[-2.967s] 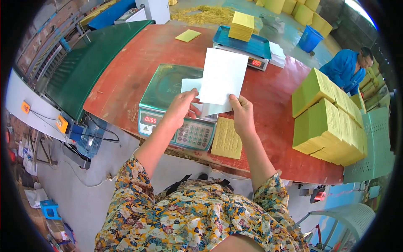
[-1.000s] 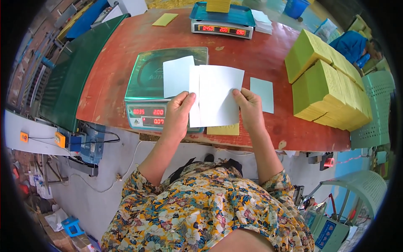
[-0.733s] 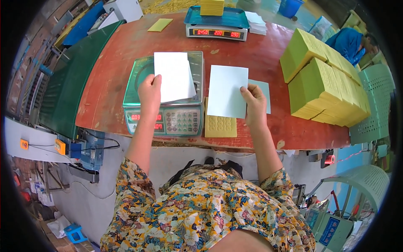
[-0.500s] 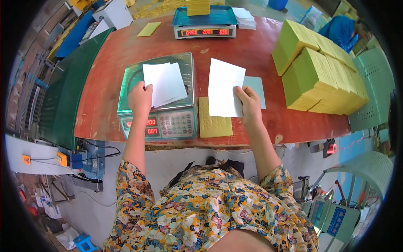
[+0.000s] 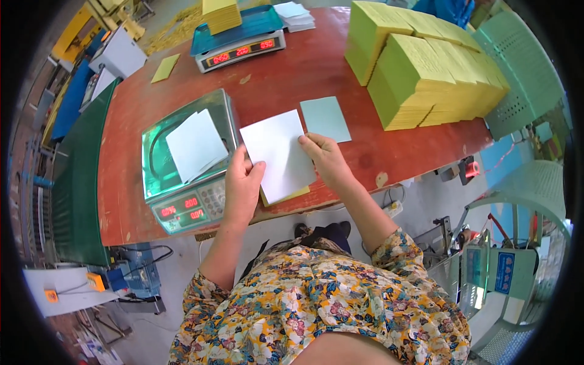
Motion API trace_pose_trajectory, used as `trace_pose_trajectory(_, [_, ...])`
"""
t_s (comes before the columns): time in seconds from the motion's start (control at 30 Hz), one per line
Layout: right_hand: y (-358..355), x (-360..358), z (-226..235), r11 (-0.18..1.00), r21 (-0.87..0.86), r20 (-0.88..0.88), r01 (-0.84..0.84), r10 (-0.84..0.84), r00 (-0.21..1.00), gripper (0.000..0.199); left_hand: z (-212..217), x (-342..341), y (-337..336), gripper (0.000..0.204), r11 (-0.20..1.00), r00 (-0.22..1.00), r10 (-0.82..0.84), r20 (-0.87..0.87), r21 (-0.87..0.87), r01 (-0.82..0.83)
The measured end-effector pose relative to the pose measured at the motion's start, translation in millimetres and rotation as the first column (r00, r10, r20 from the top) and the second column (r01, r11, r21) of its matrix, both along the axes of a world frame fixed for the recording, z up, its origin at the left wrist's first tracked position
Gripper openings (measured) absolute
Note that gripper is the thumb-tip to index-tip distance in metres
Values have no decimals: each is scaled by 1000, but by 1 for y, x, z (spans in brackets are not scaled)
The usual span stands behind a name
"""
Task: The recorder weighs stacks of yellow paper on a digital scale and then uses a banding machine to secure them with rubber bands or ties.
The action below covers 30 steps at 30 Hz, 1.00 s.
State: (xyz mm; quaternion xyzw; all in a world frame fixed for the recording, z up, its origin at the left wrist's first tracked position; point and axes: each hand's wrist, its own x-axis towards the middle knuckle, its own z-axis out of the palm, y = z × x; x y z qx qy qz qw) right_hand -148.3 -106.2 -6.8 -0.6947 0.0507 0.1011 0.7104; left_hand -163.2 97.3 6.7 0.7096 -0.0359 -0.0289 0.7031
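Head view: a white sheet (image 5: 278,155) is gripped at its left edge by the left hand (image 5: 242,185) and at its right edge by the right hand (image 5: 328,161), above a yellow pad (image 5: 286,196). More white sheets (image 5: 196,145) are seen on the scale (image 5: 182,161) left of the left hand, and a pale blue card (image 5: 325,118) lies just beyond the right hand.

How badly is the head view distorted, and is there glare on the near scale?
Head view: strong fisheye, the red table edges bow and a black rim rings the picture; the near scale pan shows a soft sheen; white sheet and both hands are sharp.
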Motion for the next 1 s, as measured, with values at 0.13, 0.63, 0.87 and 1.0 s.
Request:
trace_pose_trajectory(0.13, [-56,24,-48,606,-686,602,403,163,782,50,-15,1,-19,48,987,982,-105,-156,-135,84])
trace_pose_trajectory(0.63, [-107,-160,-60,443,-680,526,584,-260,809,38,-62,-7,-82,68,965,932,-262,-252,-34,262])
trace_pose_trajectory(0.87, [-113,-144,-87,667,-13,-268,745,-720,640,33,-62,-3,-128,71,859,951,-310,-10,427,284])
trace_pose_trajectory(1.0, [-108,-140,-94,673,126,-338,729,-662,669,27,-54,-2,-140,72,833,931,-364,11,452,320])
